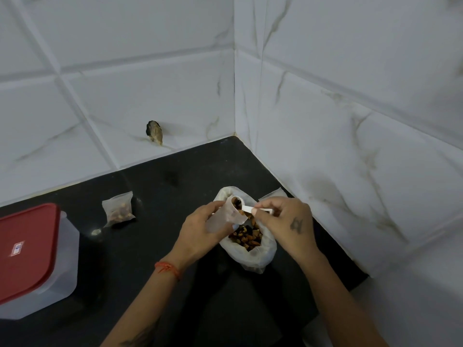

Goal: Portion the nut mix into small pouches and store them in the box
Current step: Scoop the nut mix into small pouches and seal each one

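At frame centre, the left hand (200,230) grips a small pouch (231,212) above the open nut mix bag (250,244). The right hand (285,221) pinches a white scoop (253,209) at the pouch mouth. A filled pouch (117,209) lies on the dark surface (162,246); the red-lidded box (35,259) sits at lower left.

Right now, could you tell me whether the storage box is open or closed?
Closed: the red lid sits flat on the clear box.

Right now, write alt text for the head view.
Left hand holds a small translucent pouch while the right hand tips a white plastic scoop of nuts into it, over an open clear bag of nut mix. A red-lidded plastic box sits left.
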Action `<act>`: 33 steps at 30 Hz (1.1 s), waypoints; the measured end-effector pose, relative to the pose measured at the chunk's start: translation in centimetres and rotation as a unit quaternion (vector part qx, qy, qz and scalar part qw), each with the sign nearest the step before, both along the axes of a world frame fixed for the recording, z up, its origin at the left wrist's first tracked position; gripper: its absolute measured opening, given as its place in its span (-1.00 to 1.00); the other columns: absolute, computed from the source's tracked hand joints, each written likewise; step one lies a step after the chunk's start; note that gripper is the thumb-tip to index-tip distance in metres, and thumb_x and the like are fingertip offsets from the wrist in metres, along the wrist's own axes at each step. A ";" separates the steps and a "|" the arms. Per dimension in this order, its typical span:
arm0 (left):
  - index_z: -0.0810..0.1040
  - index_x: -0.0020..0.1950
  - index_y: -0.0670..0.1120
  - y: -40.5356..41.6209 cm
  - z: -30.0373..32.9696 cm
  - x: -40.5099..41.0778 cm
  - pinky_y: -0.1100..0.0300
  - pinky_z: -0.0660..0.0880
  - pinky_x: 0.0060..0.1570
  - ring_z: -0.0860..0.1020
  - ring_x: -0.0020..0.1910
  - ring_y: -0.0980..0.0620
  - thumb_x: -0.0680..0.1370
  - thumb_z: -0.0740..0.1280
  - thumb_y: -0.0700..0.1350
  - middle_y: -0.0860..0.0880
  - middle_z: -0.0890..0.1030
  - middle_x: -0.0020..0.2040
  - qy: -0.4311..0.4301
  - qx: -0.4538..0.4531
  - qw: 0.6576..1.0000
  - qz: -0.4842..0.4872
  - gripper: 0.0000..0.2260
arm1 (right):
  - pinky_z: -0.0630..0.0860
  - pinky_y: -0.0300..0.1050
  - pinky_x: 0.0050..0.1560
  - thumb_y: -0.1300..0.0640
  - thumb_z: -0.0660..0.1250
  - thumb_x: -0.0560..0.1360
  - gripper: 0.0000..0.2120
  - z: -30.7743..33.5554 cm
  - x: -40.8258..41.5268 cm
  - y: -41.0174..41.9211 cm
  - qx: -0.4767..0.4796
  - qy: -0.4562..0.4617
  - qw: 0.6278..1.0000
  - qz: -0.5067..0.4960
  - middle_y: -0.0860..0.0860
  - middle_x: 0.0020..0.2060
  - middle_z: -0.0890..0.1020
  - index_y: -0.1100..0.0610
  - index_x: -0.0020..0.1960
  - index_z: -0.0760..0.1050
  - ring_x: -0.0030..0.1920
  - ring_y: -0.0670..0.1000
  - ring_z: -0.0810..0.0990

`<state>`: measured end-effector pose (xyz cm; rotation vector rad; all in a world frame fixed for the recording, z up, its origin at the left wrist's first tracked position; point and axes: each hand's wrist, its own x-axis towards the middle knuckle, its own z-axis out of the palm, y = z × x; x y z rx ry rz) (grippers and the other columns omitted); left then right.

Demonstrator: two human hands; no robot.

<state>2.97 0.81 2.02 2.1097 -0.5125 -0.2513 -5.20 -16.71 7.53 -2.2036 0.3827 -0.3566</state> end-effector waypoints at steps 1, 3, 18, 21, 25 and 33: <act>0.44 0.31 0.10 -0.1 0.0 0.0 0.15 0.49 0.13 0.48 0.14 0.16 0.31 0.44 0.29 0.09 0.52 0.18 -0.003 0.002 1.000 0.000 -0.37 | 0.38 -0.45 -0.27 0.09 0.44 0.42 -0.90 0.0 -0.1 0.4 -0.032 -0.008 0.999 0.013 -0.16 -0.30 0.65 0.03 -0.07 0.68 -0.32 -0.21 0.55; 0.44 0.34 0.06 -0.3 -0.1 0.0 0.13 0.50 0.15 0.50 0.16 0.15 0.31 0.45 0.29 0.10 0.54 0.19 -0.005 -0.003 1.000 0.003 -0.34 | 0.43 -0.41 -0.22 0.09 0.44 0.43 -0.85 0.0 -0.1 0.8 -0.059 -0.014 0.998 0.032 -0.11 -0.22 0.69 0.05 -0.01 0.67 -0.26 -0.20 0.58; 0.36 0.41 0.01 -0.9 0.7 -0.4 0.12 0.50 0.16 0.49 0.19 0.12 0.24 0.43 0.37 0.10 0.52 0.19 0.003 0.009 1.000 -0.029 -0.17 | 0.43 -0.41 -0.25 0.15 0.48 0.39 -0.88 0.2 -0.4 -0.3 -0.063 -0.040 0.996 0.045 -0.10 -0.27 0.68 0.06 -0.07 0.69 -0.31 -0.20 0.57; 0.38 0.38 0.05 -1.2 0.9 -0.6 0.19 0.48 0.13 0.49 0.13 0.16 0.31 0.47 0.21 0.16 0.51 0.10 -0.021 0.016 0.999 -0.019 -0.31 | 0.53 -0.26 -0.21 0.14 0.48 0.38 -0.89 -0.2 -0.3 -0.1 -0.075 -0.041 0.994 0.065 -0.09 -0.29 0.69 0.06 -0.09 0.70 -0.29 -0.15 0.61; 0.46 0.21 0.11 -0.8 0.9 -0.4 0.15 0.54 0.05 0.54 0.04 0.20 0.33 0.40 0.32 0.14 0.59 0.05 -0.034 0.001 0.999 -0.009 -0.47 | 0.56 -0.21 -0.26 0.19 0.52 0.34 -0.89 -0.2 -0.5 -0.5 -0.090 -0.112 0.989 0.047 -0.05 -0.31 0.69 0.07 -0.14 0.70 -0.30 -0.11 0.61; 0.45 0.24 0.19 -0.6 0.8 -0.1 0.03 0.55 0.12 0.55 0.12 0.16 0.28 0.39 0.34 0.14 0.58 0.12 0.022 -0.067 0.997 -0.010 -0.43 | 0.54 -0.31 -0.29 0.22 0.53 0.32 -0.88 -0.5 -0.3 -0.9 -0.091 -0.178 0.979 0.047 -0.10 -0.30 0.68 0.08 -0.15 0.69 -0.30 -0.15 0.61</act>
